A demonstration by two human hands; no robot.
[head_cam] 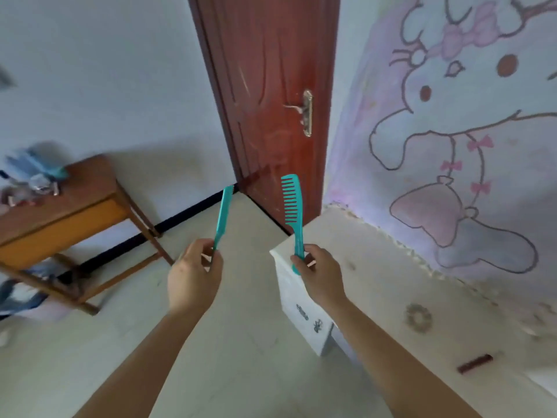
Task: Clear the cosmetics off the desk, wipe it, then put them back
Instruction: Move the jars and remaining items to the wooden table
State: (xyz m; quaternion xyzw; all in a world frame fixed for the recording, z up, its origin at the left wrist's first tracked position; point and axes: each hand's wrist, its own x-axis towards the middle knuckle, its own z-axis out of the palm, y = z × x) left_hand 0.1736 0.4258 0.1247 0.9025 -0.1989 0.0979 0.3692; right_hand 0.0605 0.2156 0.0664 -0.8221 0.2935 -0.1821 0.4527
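Beneath my hands lies a pale tiled floor (241,342). Beyond my fingertips stands a red-brown door (271,86) with a metal lever handle (306,113). To the right of my right hand runs a wall painted with a large cartoon mural (452,131). The white desk (376,282) sits against it, its near corner just under my right wrist.

Well off to the left of my left hand is a wooden table (75,194). It carries a heap of things (33,179) too blurred for me to name.

My left hand (193,276) pinches the bottom end of a narrow teal comb (223,215) between thumb and curled fingers. I see it nearly edge-on; its long axis rises away from my fingers, tipping slightly right, toward the door's foot.

My right hand (321,276) has its fingers wrapped round the handle of a wide-toothed teal comb (292,203). It stands almost upright above my fist, leaning a little left, teeth facing my other hand. The two combs are apart, both held in the air.

On the desk top, to the right of my right forearm, lie a hair ring (418,317) and, nearer me, a small dark red comb (474,363), set slantwise.
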